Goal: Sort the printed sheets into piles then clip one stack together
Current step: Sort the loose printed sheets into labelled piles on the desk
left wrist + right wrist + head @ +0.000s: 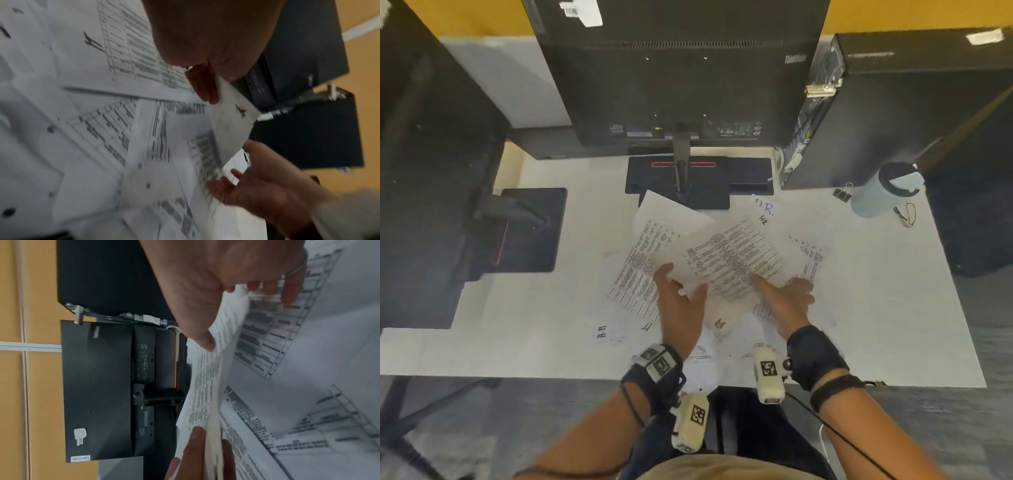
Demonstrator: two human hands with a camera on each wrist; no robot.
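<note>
Printed sheets lie scattered and overlapping on the white table. Both hands hold a thin bundle of sheets raised and tilted above the rest. My left hand pinches its near left edge, thumb on top. My right hand grips the right edge, thumb on the print and fingers underneath. The left wrist view shows the left hand pinching a corner of the bundle. In the right wrist view the right hand clamps the bundle. A black binder clip lies at the back right.
A black monitor on its stand base stands just behind the papers. At the back right are a computer tower and a pale lidded cup. A second monitor stand sits at the left. The table's front edge is near my wrists.
</note>
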